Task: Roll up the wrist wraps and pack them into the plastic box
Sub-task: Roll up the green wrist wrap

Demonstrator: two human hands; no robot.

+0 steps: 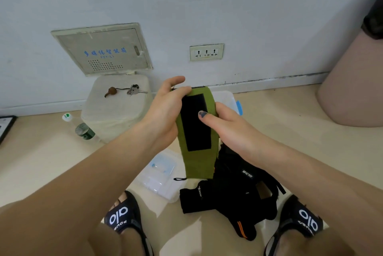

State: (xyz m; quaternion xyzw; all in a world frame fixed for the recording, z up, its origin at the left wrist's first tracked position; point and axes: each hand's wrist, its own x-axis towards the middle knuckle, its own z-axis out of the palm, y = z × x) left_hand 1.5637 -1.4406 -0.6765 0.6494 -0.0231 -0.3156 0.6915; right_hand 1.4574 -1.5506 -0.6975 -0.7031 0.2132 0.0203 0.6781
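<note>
A green wrist wrap (pixel 199 160) with a black hook-and-loop patch hangs upright between my hands, its thumb loop dangling at the bottom. My left hand (pixel 165 110) grips its upper left edge with curled fingers. My right hand (pixel 223 127) holds the right edge, thumb pressed on the black patch. A pile of black wrist wraps (pixel 234 193) lies on the floor below. The clear plastic box (pixel 227 98) with a blue latch stands behind the hands, mostly hidden. Its clear lid (pixel 159 174) lies on the floor near my left foot.
A white stool (pixel 118 110) with keys on top stands at the wall to the left, a water bottle (pixel 81 129) beside it. A pink bin (pixel 356 85) stands at the right. My sandalled feet are at the bottom edge.
</note>
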